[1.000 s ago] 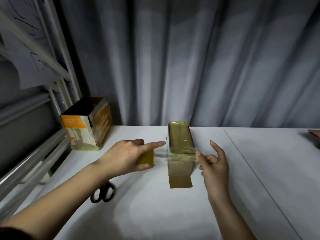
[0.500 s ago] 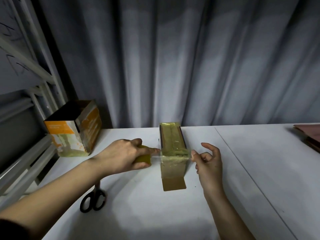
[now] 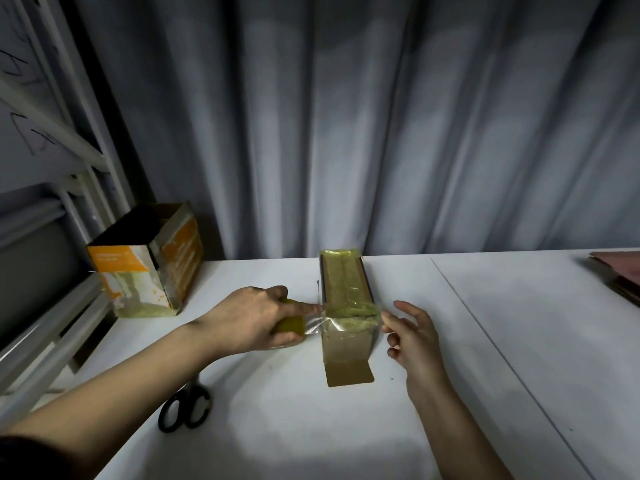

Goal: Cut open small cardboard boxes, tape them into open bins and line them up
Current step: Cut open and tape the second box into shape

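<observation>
A long narrow cardboard box [image 3: 346,344] lies on the white table [image 3: 502,341], wrapped in clear tape, with a brown flap flat on the table at its near end. My left hand [image 3: 252,317] grips a yellowish tape roll [image 3: 290,324], index finger stretched to the box's left edge. A strip of clear tape [image 3: 346,315] runs from the roll across the box top. My right hand [image 3: 410,336] pinches the strip's free end at the box's right side. An open orange-and-white box bin [image 3: 149,268] stands at the back left.
Black-handled scissors [image 3: 185,408] lie near the table's front left, partly under my left forearm. A grey curtain hangs behind the table. A metal shelf frame [image 3: 52,327] stands at the left. Reddish flat boards [image 3: 620,271] sit at the far right edge.
The tape strip has come down onto the box top. My left index finger has moved up to the box's left edge, and my right hand has drawn in to its right side.
</observation>
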